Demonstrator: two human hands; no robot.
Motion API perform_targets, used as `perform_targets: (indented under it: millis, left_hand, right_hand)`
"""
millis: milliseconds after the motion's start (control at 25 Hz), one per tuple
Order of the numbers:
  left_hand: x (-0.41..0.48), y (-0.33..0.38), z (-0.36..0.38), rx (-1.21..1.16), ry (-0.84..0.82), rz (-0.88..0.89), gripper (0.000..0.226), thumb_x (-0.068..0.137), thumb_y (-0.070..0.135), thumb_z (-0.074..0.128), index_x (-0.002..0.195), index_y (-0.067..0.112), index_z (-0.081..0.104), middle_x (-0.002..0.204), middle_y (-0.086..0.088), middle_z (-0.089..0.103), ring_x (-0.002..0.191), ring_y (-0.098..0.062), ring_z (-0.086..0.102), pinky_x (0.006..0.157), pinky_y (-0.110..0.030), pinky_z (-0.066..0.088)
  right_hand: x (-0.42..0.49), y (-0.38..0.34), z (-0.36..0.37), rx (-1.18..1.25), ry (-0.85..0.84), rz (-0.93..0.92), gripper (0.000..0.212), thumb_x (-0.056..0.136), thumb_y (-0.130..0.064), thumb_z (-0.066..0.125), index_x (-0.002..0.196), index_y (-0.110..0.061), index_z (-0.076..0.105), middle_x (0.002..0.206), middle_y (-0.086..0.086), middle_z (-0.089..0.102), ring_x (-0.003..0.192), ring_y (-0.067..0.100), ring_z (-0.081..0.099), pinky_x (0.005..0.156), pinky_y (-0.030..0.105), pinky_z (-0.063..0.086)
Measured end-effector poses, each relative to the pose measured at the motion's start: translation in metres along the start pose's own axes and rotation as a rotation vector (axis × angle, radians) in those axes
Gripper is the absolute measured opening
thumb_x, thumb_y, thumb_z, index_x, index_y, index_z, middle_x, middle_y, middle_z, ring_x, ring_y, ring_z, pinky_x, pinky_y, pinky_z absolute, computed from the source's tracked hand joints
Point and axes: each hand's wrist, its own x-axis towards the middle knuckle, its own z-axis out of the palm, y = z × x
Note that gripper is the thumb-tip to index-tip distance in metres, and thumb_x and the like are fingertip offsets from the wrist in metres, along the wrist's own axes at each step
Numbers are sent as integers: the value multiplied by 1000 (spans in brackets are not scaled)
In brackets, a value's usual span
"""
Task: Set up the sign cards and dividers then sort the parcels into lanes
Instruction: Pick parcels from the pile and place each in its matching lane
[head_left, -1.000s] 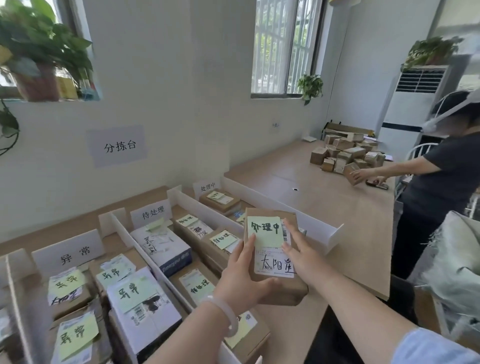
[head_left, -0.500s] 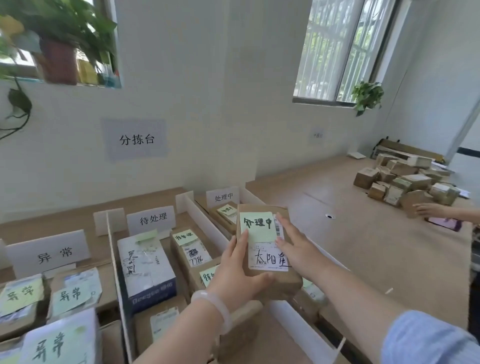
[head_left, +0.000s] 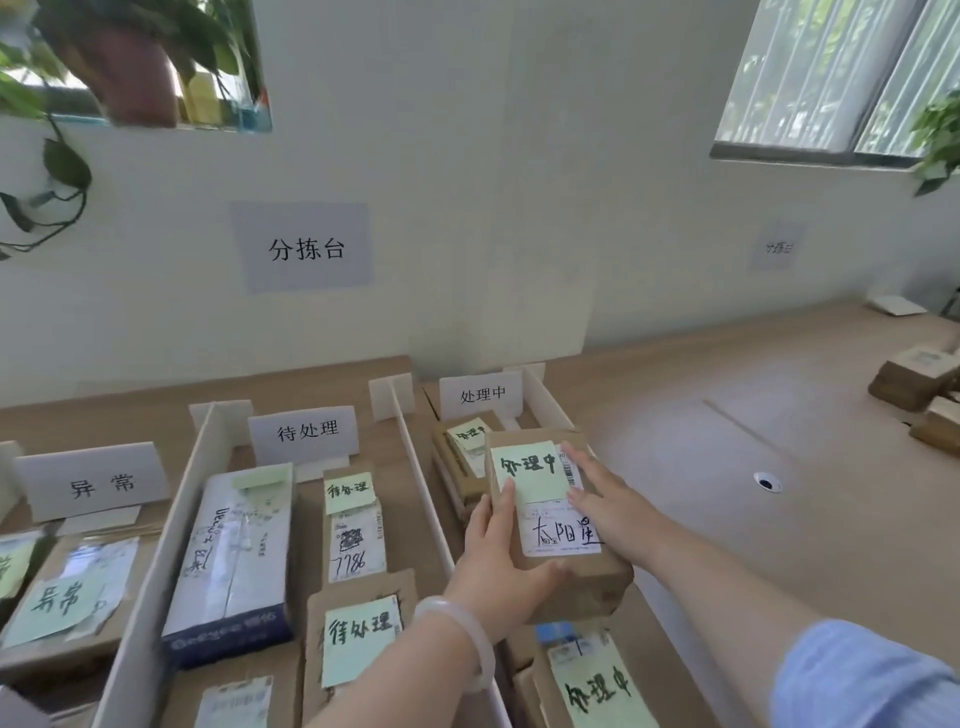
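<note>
Since half a second ago the parcel has been carried forward and lower, from a raised position in front of the wearer to a place over the rightmost lane on the table. It now sits between the two white dividers, just in front of the rear parcel that lies below the sign card marked 处理中. Whether it already rests on the parcels beneath cannot be told. Left grip holds the near left corner, with the thumb on top at the edge of the green note and the fingers curled round the near end. Right grip lies along the right side with fingers straight and flat on the shipping label, clasping nothing; its thumb is hidden. Assessment: a stiff brown cardboard box, judged light, since a single corner hold carries it. Its faces are dry and not slippery. The note appears only lightly stuck and could lift under a sliding thumb. Recommended hold is on the bare cardboard edges, clear of note and label, when it is lowered into the lane.
</note>
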Motion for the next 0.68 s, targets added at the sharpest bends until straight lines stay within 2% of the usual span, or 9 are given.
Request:
perform_targets:
  millis: [80,120,200,240,280,360,440,520,680]
  left_hand:
    - [16,-10,8,2,-20,-52,100,86,49,67,153,45,-7,163,11,-12,151,-9,1,118,-31,19]
    - [23,-15,11,-2,-24,-80,100,86,48,67,153,44,-8,163,10,-13,151,-9,0,118,-30,19]
    - [35,-26,15,-3,-21,-123,101,87,47,67,154,42,-8,163,8,-14,151,-8,-1,117,-27,17]
    - [40,-30,18,2,-16,-139,101,87,46,67,154,41,-8,163,7,-14,151,-9,-1,117,-27,16]
    - [43,-34,20,8,-13,-153,101,87,46,67,154,41,-9,163,6,-14,151,-9,-1,117,-28,16]
    - [48,-38,26,24,-30,-183,101,88,46,66,154,39,-10,163,5,-14,152,-12,0,118,-30,16]
    - [51,-45,32,28,-56,-220,103,88,45,66,154,38,-12,163,4,-15,152,-14,2,119,-31,18]
    - [51,-51,36,32,-71,-249,105,88,42,68,154,37,-14,163,2,-16,152,-16,3,119,-32,18]
    - [50,-54,40,80,-86,-286,104,90,40,67,153,37,-17,163,2,-16,152,-17,8,118,-31,22]
  right_hand:
    - [22,19,5,7,-63,18,53,104,-24,43,148,-46,26,141,-11,37,116,8,44,79,2,37]
    - [34,27,10,16,-85,24,52,103,-24,44,147,-48,27,145,-10,37,119,9,46,85,6,40]
    - [53,42,19,8,-108,34,53,103,-28,44,144,-54,25,149,-8,37,124,10,46,101,24,41]
    - [60,47,23,-4,-120,39,53,103,-29,44,144,-56,24,150,-8,36,124,9,44,103,26,40]
    - [65,51,26,-11,-128,45,53,103,-30,44,144,-55,24,150,-9,35,123,8,43,98,22,41]
    - [71,59,32,-42,-150,60,53,104,-29,42,147,-51,23,150,-8,34,115,5,44,77,5,38]
    - [73,67,39,-67,-179,86,53,105,-30,40,149,-50,19,149,-8,33,104,1,47,64,2,38]
    - [71,74,47,-54,-210,104,54,105,-31,39,150,-52,16,150,-8,30,95,-5,48,59,3,41]
    - [67,79,55,-30,-231,121,55,105,-32,38,150,-53,14,153,-10,24,94,-6,48,57,5,44]
